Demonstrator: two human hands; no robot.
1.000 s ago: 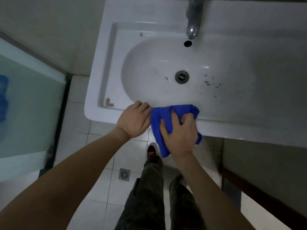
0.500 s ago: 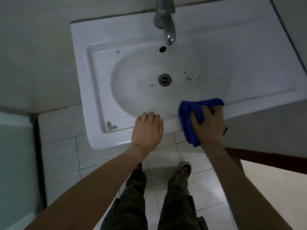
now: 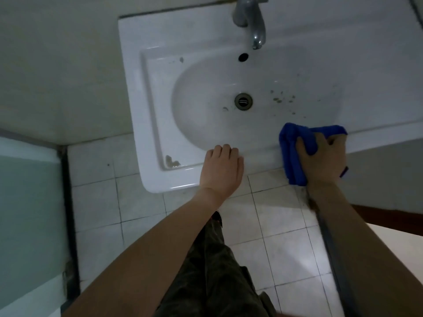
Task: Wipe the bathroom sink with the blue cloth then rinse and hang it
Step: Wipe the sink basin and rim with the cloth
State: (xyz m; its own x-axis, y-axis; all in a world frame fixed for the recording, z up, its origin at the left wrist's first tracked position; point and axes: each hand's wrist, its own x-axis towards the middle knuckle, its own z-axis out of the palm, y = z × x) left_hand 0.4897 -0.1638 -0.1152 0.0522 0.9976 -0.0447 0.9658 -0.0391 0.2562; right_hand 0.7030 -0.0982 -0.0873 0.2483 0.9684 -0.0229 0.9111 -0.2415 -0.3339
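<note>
Down at the front edge of the white bathroom sink [image 3: 135, 92], the right hand [image 3: 322, 161] grips the blue cloth [image 3: 289, 147], fingers and thumb curled round the bunched fabric and pressing it against the rim, right of the middle. Part of the cloth lies on the rim beside the basin, and the rest hangs over the front edge toward the floor. The left hand [image 3: 222, 168] rests on the same front edge, left of the cloth and apart from it, knuckles up and fingers loosely bent over the lip of the basin, holding nothing. Inside the basin the round metal drain [image 3: 243, 101] sits near the middle, with a scatter of brownish specks [image 3: 281, 98] to its right and one small mark just to its left. A dark overflow hole [image 3: 243, 57] shows in the back wall of the basin, below the spout of the chrome faucet [image 3: 254, 24] at the back edge. A brown stain [image 3: 172, 161] sits in the front left corner of the sink's recessed ledge. Below the sink lie pale floor tiles [image 3: 274, 216], the person's dark trousers [image 3: 212, 271], and a frosted glass panel [image 3: 27, 202] at the left.
</note>
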